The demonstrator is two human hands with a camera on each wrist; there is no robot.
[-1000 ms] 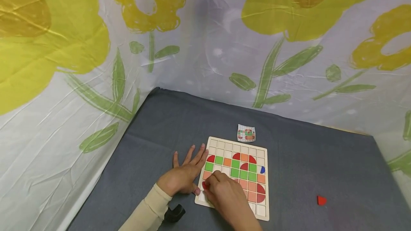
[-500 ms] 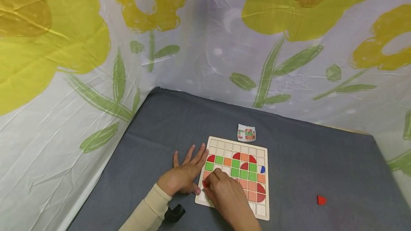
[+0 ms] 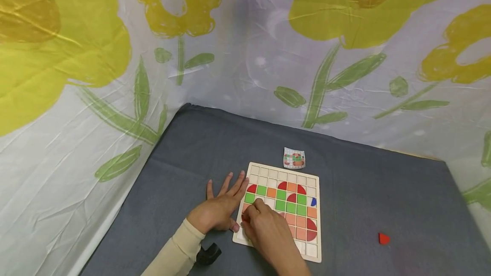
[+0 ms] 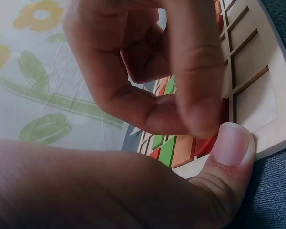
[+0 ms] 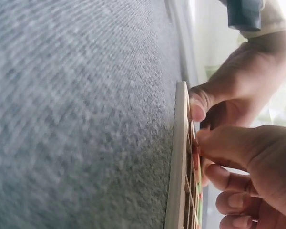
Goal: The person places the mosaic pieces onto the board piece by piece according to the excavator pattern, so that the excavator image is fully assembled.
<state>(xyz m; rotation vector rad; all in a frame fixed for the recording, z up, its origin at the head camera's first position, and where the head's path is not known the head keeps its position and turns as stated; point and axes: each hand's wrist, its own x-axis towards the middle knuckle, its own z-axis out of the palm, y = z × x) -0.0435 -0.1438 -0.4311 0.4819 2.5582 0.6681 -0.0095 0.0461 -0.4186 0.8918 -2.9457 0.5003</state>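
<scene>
A square wooden grid board point(image 3: 311, 250) holds green, orange and red tiles, some of them quarter circles. My left hand point(image 3: 220, 212) lies spread at the board's left side, its thumb point(image 4: 233, 145) on the near-left corner of the rim. Over the lower left cells my right hand point(image 3: 272, 231) is bent down, thumb and index finger pinching a red tile point(image 4: 206, 146) at its cell. In the head view the right fingers cover most of that tile. The right wrist view shows the right thumb point(image 5: 214, 140) against the tile, low over the board.
A small printed pattern card point(image 3: 294, 158) lies just behind the board. One loose red quarter-circle tile point(image 3: 383, 238) is on the dark cloth to the right. A blue piece point(image 3: 313, 202) sits in a right-hand cell. A flowered curtain point(image 3: 245, 54) stands behind the table.
The right hand's fingers have shifted very slightly at the red tile, which is now more covered in the head view. The left hand and the board stay in place.
</scene>
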